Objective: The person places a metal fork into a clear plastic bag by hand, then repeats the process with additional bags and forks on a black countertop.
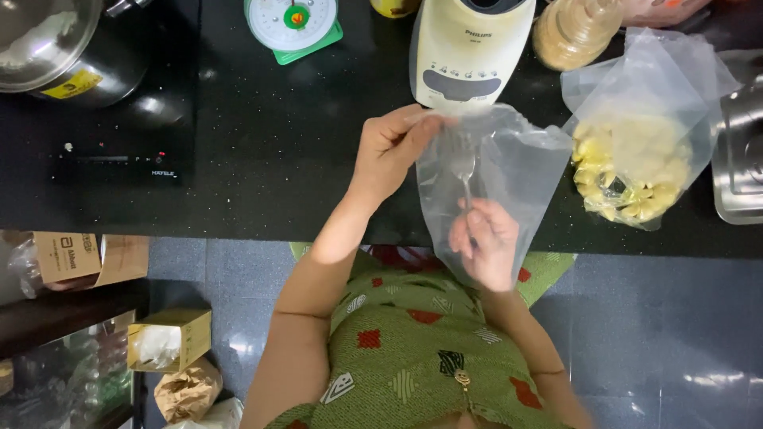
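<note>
There are two clear plastic bags on view; one empty bag [509, 171] is held in the air above the black counter [262, 151], and one filled bag [636, 159] with yellow pieces lies at about 3 o'clock from it, just beside it. There is one fork [463, 171], two hands, one kitchen scale [292, 24] at 11 o'clock, one blender base [467, 52] at 12 o'clock and one pot [63, 48] far at 10 o'clock. The left hand [389, 151] is closed, pinching the top edge of the empty bag at 9 o'clock of it; the right hand [486, 242] is inside the bag at 6 o'clock, its fingers curled around the fork handle; the prongs point up to 12 o'clock, seen through the plastic.
</note>
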